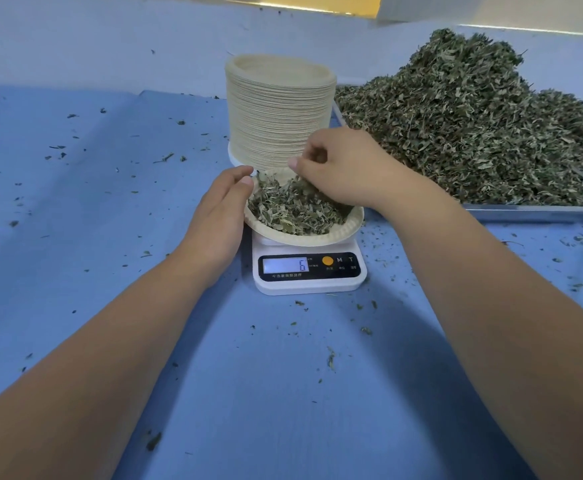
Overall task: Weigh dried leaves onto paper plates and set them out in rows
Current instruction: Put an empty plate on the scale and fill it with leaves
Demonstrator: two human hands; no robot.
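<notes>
The paper plate [317, 234] is sitting on the white scale [309, 284], with dried leaves [295, 211] lying in it. The left hand [219, 216] is touching the plate's left edge with straight fingers. The right hand [340, 168] is hanging over the far side, its curled fingers pinching some of those leaves. A tall plate stack [279, 109] is standing just behind. A metal tray [532, 213] on the right is holding a big leaf pile [473, 126]. Blue cloth [283, 375] is spreading wide in front and left.
</notes>
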